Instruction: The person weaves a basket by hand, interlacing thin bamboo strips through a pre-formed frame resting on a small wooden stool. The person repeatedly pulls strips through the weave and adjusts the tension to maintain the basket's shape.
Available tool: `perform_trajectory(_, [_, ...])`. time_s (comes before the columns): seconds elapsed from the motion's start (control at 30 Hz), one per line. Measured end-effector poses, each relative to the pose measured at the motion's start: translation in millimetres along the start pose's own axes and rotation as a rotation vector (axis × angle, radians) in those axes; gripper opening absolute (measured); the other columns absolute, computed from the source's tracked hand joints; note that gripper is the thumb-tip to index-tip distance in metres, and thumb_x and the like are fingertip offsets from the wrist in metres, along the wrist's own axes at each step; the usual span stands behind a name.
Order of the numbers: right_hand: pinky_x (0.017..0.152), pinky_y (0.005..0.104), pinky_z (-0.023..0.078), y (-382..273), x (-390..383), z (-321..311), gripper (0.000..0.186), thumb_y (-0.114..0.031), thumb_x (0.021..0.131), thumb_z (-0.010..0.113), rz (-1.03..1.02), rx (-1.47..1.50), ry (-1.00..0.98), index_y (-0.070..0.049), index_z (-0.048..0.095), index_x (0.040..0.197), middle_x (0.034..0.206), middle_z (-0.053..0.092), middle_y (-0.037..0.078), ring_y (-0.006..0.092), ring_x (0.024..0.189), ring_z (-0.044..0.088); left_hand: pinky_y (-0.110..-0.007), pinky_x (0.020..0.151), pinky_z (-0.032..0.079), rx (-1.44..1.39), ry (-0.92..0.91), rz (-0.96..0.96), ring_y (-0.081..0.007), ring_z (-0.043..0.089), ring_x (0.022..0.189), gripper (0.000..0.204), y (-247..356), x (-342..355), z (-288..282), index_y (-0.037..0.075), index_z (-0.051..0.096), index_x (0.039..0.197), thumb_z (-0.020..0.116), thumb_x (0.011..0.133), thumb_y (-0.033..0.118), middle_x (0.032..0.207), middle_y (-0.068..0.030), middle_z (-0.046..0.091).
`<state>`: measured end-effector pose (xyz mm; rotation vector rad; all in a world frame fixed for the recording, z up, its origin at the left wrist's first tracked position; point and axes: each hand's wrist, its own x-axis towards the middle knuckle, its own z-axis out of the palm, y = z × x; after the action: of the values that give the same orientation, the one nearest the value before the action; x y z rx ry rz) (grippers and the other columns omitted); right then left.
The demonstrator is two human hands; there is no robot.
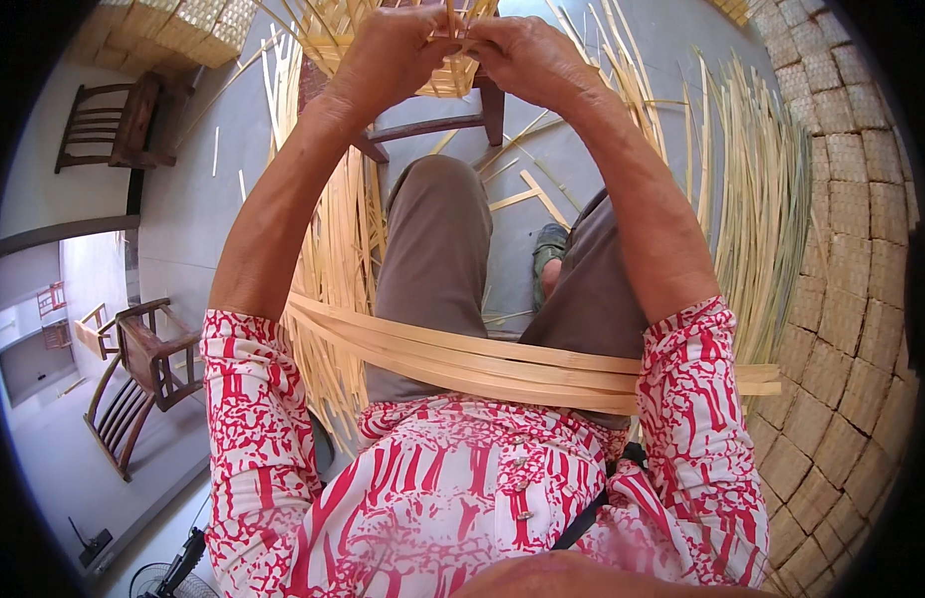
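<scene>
At the top of the head view, a partly woven bamboo basket (447, 82) rests on a dark wooden stool (422, 130), with loose strip ends sticking up from it. My left hand (395, 48) and my right hand (530, 58) meet over its near side, fingertips almost touching. Both hands are closed in a pinch on the basket's thin bamboo strips; the exact strips are partly hidden by the fingers. Across my lap lies a small bundle of flat bamboo strips (462, 357), reaching past my right elbow.
Long pale strips (333, 254) hang or lie beside my left leg. Greener strips (756, 199) lie on the floor at right, near stacked woven blocks (841, 249). Wooden chairs (148, 359) stand at left, with a fan (168, 578) at lower left.
</scene>
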<state>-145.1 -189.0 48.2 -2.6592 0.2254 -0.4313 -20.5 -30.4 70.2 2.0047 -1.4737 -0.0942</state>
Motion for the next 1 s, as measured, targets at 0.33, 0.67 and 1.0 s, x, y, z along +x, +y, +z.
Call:
perform_trajectory(0.33, [0.067, 0.0506, 0.051, -5, -13, -16, 0.014, -0.022, 0.092, 0.06, -0.341, 0.121, 0.054, -0.012, 0.066, 0.099, 0.08, 0.069, 0.018, 0.0403, 0.077, 0.067, -0.031, 0.066, 0.059, 0.073, -0.198, 0.109, -0.0192, 0.075, 0.076, 0.017, -3, -9, -19, -0.001, 0.071, 0.105, 0.067, 0.094, 0.012, 0.084, -0.0123, 0.074])
perform_trajectory(0.67, [0.064, 0.0469, 0.053, 1, -17, -30, 0.054, -0.064, 0.082, 0.064, -0.327, -0.069, 0.063, -0.011, 0.068, 0.077, 0.068, 0.066, 0.014, 0.0358, 0.07, 0.068, -0.03, 0.06, 0.055, 0.024, -0.139, 0.298, -0.0203, 0.071, 0.063, 0.006, 23, -40, -25, 0.002, 0.07, 0.092, 0.069, 0.086, 0.003, 0.088, -0.0089, 0.073])
perform_trajectory(1.0, [0.065, 0.0451, 0.052, -16, -15, -45, 0.046, -0.055, 0.076, 0.072, -0.516, -0.087, -0.018, -0.01, 0.07, 0.071, 0.071, 0.067, 0.015, 0.0343, 0.072, 0.068, -0.035, 0.062, 0.054, 0.122, -0.208, 0.542, -0.0291, 0.067, 0.075, 0.016, 34, -55, -35, 0.011, 0.071, 0.096, 0.073, 0.082, 0.004, 0.089, -0.0062, 0.069])
